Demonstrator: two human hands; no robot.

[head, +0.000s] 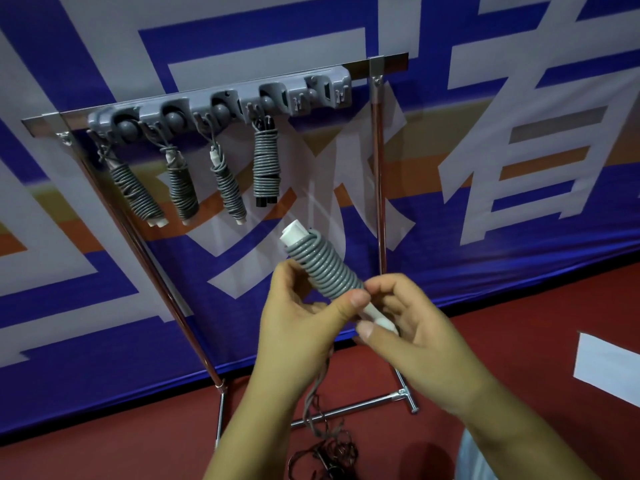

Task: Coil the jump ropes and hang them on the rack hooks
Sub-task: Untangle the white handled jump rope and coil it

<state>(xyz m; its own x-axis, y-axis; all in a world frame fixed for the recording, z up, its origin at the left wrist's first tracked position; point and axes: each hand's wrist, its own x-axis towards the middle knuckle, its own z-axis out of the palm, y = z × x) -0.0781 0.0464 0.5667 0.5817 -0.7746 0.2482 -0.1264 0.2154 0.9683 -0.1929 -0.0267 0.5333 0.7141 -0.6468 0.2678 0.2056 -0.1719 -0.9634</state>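
A jump rope (323, 268) with white handles and grey cord wound tightly round them is held tilted in front of the rack. My left hand (299, 320) grips its lower part, thumb pressed on the last coils. My right hand (412, 327) pinches the white handle end below the coils. Loose cord (317, 410) trails down from my hands to the floor. Several coiled grey ropes (265, 168) hang from hooks on the grey holder strip (221, 102) of the metal rack.
The rack's metal legs (381, 188) and base bar (363, 407) stand on a red floor, before a blue and white banner. A tangle of dark cord (332, 455) lies on the floor below my hands. Hooks at the strip's right end (325, 91) hold nothing.
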